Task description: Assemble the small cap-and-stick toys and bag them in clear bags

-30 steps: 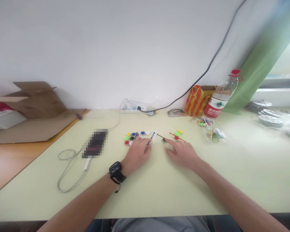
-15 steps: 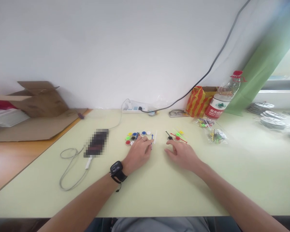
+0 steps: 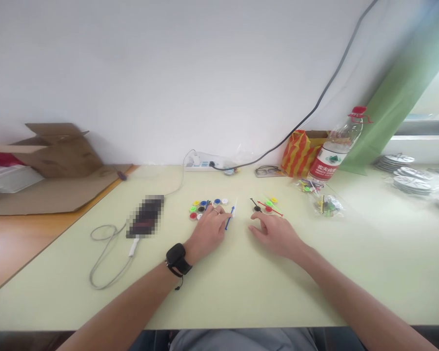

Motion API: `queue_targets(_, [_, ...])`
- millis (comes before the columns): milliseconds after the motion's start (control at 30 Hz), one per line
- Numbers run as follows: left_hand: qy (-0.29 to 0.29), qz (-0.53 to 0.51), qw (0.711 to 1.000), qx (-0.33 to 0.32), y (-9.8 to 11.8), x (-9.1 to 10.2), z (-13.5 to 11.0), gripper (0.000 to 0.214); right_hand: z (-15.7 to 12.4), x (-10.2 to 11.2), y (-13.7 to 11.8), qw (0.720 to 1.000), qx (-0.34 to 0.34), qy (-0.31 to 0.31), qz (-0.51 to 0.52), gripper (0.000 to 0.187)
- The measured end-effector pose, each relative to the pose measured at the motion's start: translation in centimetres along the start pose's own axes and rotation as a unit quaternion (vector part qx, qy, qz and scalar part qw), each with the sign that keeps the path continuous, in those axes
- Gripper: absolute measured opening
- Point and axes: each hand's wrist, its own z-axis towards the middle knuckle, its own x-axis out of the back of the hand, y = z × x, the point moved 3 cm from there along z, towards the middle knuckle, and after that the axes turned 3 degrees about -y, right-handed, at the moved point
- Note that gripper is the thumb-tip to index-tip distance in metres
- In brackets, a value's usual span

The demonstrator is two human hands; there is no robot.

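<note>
My left hand (image 3: 210, 228), with a ring and a black watch (image 3: 176, 254) on the wrist, is closed at the fingertips on a slim blue arrow (image 3: 228, 222). The arrow leans up to the right. A white arrow (image 3: 235, 204) lies just beyond it. Small round coloured pieces, among them a yellow one (image 3: 196, 204) and a red one (image 3: 193, 216), cluster behind this hand, some partly covered. My right hand (image 3: 276, 234) rests with thumb and index finger apart, holding nothing visible. Its index finger is close to a black round piece (image 3: 256, 209) with a black arrow. A red arrow (image 3: 276, 210) lies nearby.
A phone-like pixelated object (image 3: 145, 217) with a cable lies left. Behind are a power strip (image 3: 201, 163) and glasses (image 3: 267, 171). A large bottle (image 3: 329, 161), a striped bag (image 3: 296, 155) and a plastic packet (image 3: 328, 205) stand or lie right. Stacked discs (image 3: 411, 185) are farther right.
The blue arrow at my left fingertips has turned from nearly upright in view to slanting up to the right. My right hand has barely moved.
</note>
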Motion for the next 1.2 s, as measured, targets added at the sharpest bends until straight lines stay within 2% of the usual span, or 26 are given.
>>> queue_targets(233, [-0.004, -0.008, 1.0, -0.01, -0.1, -0.2, -0.1, 0.022, -0.1, 0.1, -0.3, 1.0, 0.007, -0.007, 0.002, 0.027])
queue_targets(467, [0.011, -0.053, 0.998, -0.041, 0.9, 0.5, -0.1, 0.019, -0.1, 0.1, -0.4, 1.0, 0.011, -0.01, 0.001, 0.027])
queue_targets(600, [0.046, -0.066, 0.997, -0.001, 1.0, 1.0, 0.1, 0.016, -0.2, 0.2, -0.4, 1.0, 0.013, -0.012, 0.005, 0.027])
queue_targets(767, [0.086, -0.05, 0.993, 0.06, 0.0, 0.9, 0.2, 0.01, -0.3, 0.2, -0.5, 1.0, 0.012, -0.023, 0.005, 0.027])
queue_targets(967, [0.11, -0.008, 0.992, 0.068, -0.4, 0.7, 0.1, 0.011, -0.3, 0.2, -0.5, 1.0, 0.019, -0.023, 0.004, 0.026])
queue_targets(1200, [0.131, 0.01, 0.99, 0.06, 0.2, 0.7, -0.1, 0.012, -0.4, 0.2, -0.6, 0.999, 0.025, -0.03, -0.001, 0.027])
